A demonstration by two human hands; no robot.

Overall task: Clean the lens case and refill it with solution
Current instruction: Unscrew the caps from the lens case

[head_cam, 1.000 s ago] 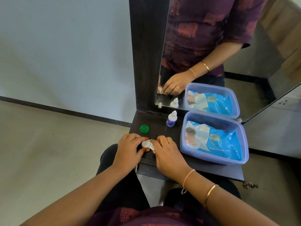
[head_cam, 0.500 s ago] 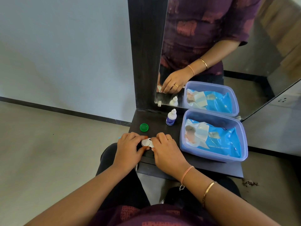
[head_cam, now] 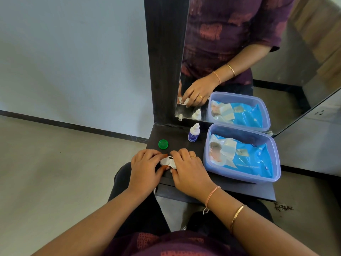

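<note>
A white lens case (head_cam: 167, 162) lies between my hands near the front of the dark shelf (head_cam: 179, 139). My left hand (head_cam: 145, 167) pinches its left well with thumb and fingers. My right hand (head_cam: 188, 171) covers and grips its right side, so that part is hidden. A green round cap (head_cam: 163, 144) lies loose on the shelf just behind my left hand. A small white solution bottle with a blue label (head_cam: 194, 133) stands upright further back, its cap on.
A translucent blue plastic tub (head_cam: 276, 163) holding a blue wet-wipes pack (head_cam: 245, 156) fills the right half of the shelf. A mirror (head_cam: 239, 52) in a dark frame rises behind the shelf. The floor lies to the left and below.
The case now lies flatter between my hands, with its left well showing more fully. Both hands stay on it in about the same place.
</note>
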